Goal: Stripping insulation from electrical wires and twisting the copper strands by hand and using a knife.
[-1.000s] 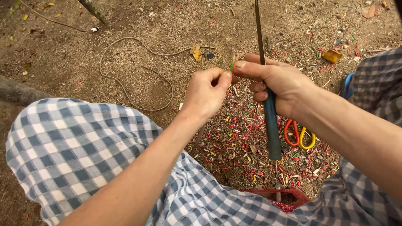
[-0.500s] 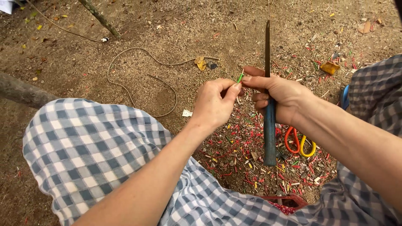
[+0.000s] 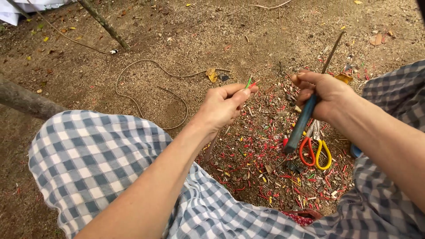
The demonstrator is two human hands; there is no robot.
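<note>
A: What's seen, biggest first?

B: Sandy ground [image 3: 186, 35] all round. Blue-white checked cloth [image 3: 88, 159] is worn over both knees. A log [image 3: 26, 102] is seen at left, a thin cord [image 3: 146, 71] is looped on the dirt.

A: And betw. the knees?

B: A litter of red, green & yellow wire scraps [image 3: 261, 155] is spread there. Scissors [image 3: 315, 150] w/ orange and yellow handles are laid on it, just under the right wrist.

A: Hands?

B: Right hand [image 3: 325, 95] is closed round a blue-handled tool [image 3: 303, 121], tilted, its thin metal blade pointed up & away. Left hand [image 3: 221, 106] is pinched shut, thumb to forefinger, on short wire ends [image 3: 250, 82], green & red, stuck out past the fingertips. The hands are held apart, above the scrap pile.
</note>
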